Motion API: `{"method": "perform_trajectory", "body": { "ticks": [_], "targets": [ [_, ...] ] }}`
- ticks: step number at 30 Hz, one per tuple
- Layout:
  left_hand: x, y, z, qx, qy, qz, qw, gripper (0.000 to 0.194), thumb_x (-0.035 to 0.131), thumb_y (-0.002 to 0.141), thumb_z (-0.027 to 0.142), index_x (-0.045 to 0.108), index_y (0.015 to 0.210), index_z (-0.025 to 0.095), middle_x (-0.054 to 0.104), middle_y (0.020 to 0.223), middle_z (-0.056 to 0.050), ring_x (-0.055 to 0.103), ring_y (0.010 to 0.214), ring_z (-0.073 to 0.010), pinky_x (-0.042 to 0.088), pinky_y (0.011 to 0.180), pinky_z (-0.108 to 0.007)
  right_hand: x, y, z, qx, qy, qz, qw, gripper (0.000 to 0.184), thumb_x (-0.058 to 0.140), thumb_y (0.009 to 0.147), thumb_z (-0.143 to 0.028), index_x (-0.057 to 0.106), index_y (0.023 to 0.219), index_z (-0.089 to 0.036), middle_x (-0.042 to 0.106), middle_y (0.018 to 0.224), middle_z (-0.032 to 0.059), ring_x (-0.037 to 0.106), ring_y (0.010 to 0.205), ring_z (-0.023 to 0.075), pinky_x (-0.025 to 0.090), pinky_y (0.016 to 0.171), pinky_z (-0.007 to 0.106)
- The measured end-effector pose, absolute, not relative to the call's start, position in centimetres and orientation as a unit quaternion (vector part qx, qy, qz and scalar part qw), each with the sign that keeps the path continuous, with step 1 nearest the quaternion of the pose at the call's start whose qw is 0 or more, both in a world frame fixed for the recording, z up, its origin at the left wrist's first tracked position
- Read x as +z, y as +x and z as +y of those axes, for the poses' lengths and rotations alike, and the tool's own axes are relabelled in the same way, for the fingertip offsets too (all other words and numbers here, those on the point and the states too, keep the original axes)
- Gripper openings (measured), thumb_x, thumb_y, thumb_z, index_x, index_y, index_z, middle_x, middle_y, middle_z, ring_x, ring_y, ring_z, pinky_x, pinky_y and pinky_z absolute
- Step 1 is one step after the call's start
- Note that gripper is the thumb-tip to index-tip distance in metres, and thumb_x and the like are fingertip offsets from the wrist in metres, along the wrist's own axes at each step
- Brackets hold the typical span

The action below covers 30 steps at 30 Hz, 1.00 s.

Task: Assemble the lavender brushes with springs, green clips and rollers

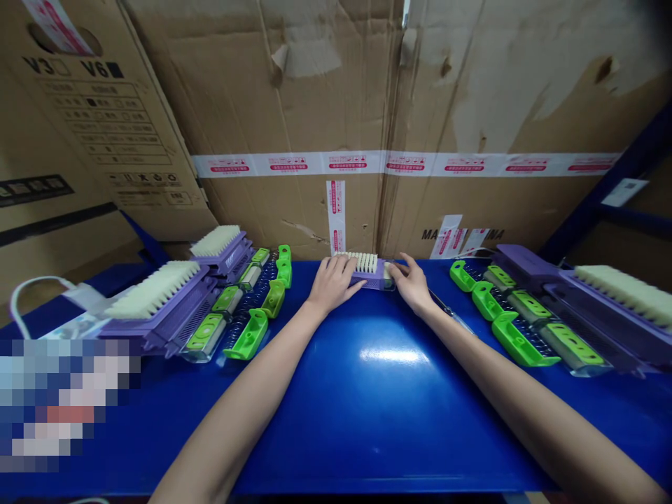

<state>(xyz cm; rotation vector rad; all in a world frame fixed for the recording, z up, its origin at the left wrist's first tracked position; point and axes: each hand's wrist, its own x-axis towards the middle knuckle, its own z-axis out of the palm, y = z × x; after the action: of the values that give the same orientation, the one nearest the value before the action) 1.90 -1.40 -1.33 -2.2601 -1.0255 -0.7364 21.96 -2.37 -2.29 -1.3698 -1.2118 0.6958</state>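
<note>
Forearms [252,399], mine, two: bare, reaching out over a blue table [388,434]. To my left: purple brushes [152,297] with cream bristles on top, a row of green-topped blocks [206,330] beside them, then dark springs [242,316], then green caps [249,337] nearest my arm. Further left, a white cable [39,281]. To my right, a like set in mirrored order: caps, springs, blocks, purple brushes. One thin rod [450,313], lying just beside my right forearm; its kind I cannot tell.

Item in hand: one purple unit [372,282], bristles up, at the table's far edge. Left hand [332,281]: clasped over its left end, fingers on the bristles, thumb along the near side. Right hand [412,283]: at its right end, forefinger raised; whether it pinches the end, I cannot tell.

Behind: upright cardboard [294,105], banded with white-and-red tape [315,164]; at left, a printed carton [105,140].
</note>
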Motion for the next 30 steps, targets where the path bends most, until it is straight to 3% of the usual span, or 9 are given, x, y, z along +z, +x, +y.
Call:
{"method": "perform_trajectory", "body": {
  "ticks": [4, 8, 15, 19, 23, 26, 30],
  "targets": [
    [-1.2, 2.0, -1.6, -0.247, -0.834, -0.42, 0.259, 0.048, 0.042, 0.09, 0.048, 0.054, 0.118, 0.011, 0.058, 0.117, -0.017, 0.053, 0.107, -0.0295, 0.04, 0.089, -0.04, -2.2, 21.1, -3.2, 0.2, -0.624, -0.593, 0.468, 0.065, 0.05, 0.084, -0.042, 0.038, 0.139, -0.01, 0.054, 0.132, 0.0182, 0.05, 0.124, 0.0286, 0.036, 0.105, 0.046],
    [-1.2, 2.0, -1.6, -0.252, -0.822, -0.445, 0.251, 0.052, 0.044, 0.088, 0.051, 0.053, 0.121, 0.011, 0.055, 0.122, -0.019, 0.049, 0.113, -0.0321, 0.038, 0.091, -0.042, -2.6, 20.7, -3.8, 0.098, -0.582, -0.681, 0.433, 0.065, 0.045, 0.085, -0.042, 0.035, 0.14, -0.01, 0.042, 0.142, 0.0172, 0.036, 0.134, 0.0289, 0.028, 0.11, 0.049],
    [-1.6, 1.8, -1.1, -0.291, -0.802, -0.469, 0.229, 0.066, 0.048, 0.083, 0.059, 0.048, 0.125, 0.007, 0.052, 0.127, -0.022, 0.044, 0.121, -0.0346, 0.033, 0.097, -0.046, -3.1, 20.9, -3.9, 0.041, -0.56, -0.718, 0.411, 0.058, 0.043, 0.086, -0.033, 0.035, 0.139, -0.011, 0.045, 0.137, 0.018, 0.039, 0.128, 0.0283, 0.033, 0.106, 0.048],
    [-1.6, 1.5, -1.4, -0.319, -0.802, -0.444, 0.239, 0.06, 0.042, 0.086, 0.058, 0.053, 0.119, 0.009, 0.062, 0.107, -0.018, 0.055, 0.098, -0.0308, 0.038, 0.083, -0.043, -2.3, 21.1, -4.1, -0.02, -0.633, -0.666, 0.394, 0.051, 0.044, 0.085, -0.029, 0.044, 0.133, -0.013, 0.053, 0.124, 0.0178, 0.047, 0.115, 0.0318, 0.041, 0.096, 0.049],
    [-1.3, 1.3, -1.9, -0.319, -0.848, -0.337, 0.254, 0.053, 0.041, 0.086, 0.055, 0.056, 0.111, 0.011, 0.062, 0.092, -0.015, 0.055, 0.083, -0.0271, 0.038, 0.071, -0.04, -1.7, 21.4, -4.1, -0.031, -0.653, -0.632, 0.416, 0.044, 0.039, 0.087, -0.029, 0.051, 0.126, -0.013, 0.061, 0.106, 0.0141, 0.053, 0.101, 0.029, 0.043, 0.089, 0.046],
    [-1.2, 1.5, -1.9, -0.294, -0.887, -0.256, 0.247, 0.05, 0.042, 0.085, 0.054, 0.054, 0.113, 0.014, 0.061, 0.099, -0.015, 0.054, 0.086, -0.027, 0.039, 0.073, -0.04, -1.6, 21.5, -4.0, -0.02, -0.635, -0.628, 0.45, 0.041, 0.037, 0.088, -0.03, 0.053, 0.123, -0.015, 0.063, 0.101, 0.0113, 0.055, 0.097, 0.0264, 0.043, 0.09, 0.044],
    [-1.2, 1.7, -2.0, -0.298, -0.885, -0.26, 0.245, 0.05, 0.045, 0.085, 0.053, 0.052, 0.117, 0.015, 0.057, 0.111, -0.016, 0.053, 0.098, -0.029, 0.041, 0.08, -0.042, -1.7, 21.4, -4.0, 0.006, -0.612, -0.642, 0.461, 0.041, 0.038, 0.089, -0.033, 0.053, 0.123, -0.016, 0.064, 0.103, 0.0108, 0.057, 0.098, 0.0255, 0.043, 0.091, 0.043]
  ]
}}
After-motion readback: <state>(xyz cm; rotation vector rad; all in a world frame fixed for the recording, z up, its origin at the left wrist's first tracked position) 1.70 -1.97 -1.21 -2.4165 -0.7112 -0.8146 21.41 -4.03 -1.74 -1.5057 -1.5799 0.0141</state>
